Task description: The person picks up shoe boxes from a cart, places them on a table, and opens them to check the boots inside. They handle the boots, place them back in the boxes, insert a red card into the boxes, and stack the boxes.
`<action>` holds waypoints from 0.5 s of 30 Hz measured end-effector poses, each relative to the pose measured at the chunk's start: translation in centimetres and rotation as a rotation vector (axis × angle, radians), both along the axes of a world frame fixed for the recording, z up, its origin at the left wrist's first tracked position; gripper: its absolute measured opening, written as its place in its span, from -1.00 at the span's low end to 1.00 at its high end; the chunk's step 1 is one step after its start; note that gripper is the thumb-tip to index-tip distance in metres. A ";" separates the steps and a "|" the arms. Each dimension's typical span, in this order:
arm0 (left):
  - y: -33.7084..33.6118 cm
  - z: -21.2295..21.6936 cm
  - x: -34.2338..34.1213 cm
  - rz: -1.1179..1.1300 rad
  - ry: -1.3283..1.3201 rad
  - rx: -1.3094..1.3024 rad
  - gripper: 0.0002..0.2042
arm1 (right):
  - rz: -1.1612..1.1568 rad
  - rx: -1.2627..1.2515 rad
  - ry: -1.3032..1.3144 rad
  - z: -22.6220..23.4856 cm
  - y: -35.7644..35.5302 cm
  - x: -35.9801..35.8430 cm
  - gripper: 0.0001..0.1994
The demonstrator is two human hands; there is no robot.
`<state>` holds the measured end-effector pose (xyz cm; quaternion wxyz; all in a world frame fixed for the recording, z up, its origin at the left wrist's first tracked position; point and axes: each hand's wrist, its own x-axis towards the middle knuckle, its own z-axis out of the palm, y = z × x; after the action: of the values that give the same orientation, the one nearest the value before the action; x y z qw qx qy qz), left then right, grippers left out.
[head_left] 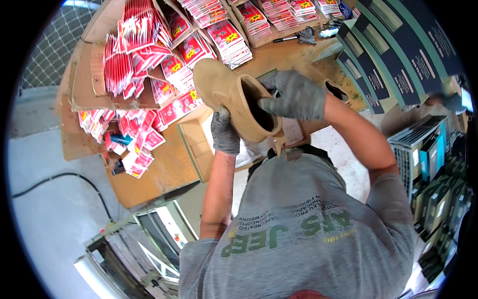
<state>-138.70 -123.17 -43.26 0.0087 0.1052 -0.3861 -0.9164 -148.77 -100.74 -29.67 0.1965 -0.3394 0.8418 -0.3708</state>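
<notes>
A tan ankle boot [219, 87] is held over the bench, its toe toward the far left and its dark opening facing right. My left hand [225, 133], in a grey knit glove, grips its near side with the thumb on the upper. At the opening is my right hand [298, 94], gloved alike, its fingers closed on the rim and partly inside. A tan strap [280, 143] hangs from the boot's near end. Below the boot lies an open cardboard box [195, 147] with white paper in it. Another tan boot [334, 90] sits right of my right hand, partly hidden by it.
Bundles of red and white packets [229, 42] fill cardboard trays along the far and left bench [149, 182]. Dark green shoeboxes [398, 55] are stacked at the far right. A wire crate [411, 149] stands at the right. A black hose [64, 175] runs along the left floor.
</notes>
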 end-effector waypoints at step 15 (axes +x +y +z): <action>0.7 11.2 -0.9 0.191 0.336 -0.064 -0.49 | 0.327 -0.359 -0.336 4.3 -1.9 -1.3 -0.69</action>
<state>-139.58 -122.43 -32.03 0.1630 -0.0136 -0.3963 -0.9034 -150.06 -102.67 -25.40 0.3274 -0.4336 0.6526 -0.5281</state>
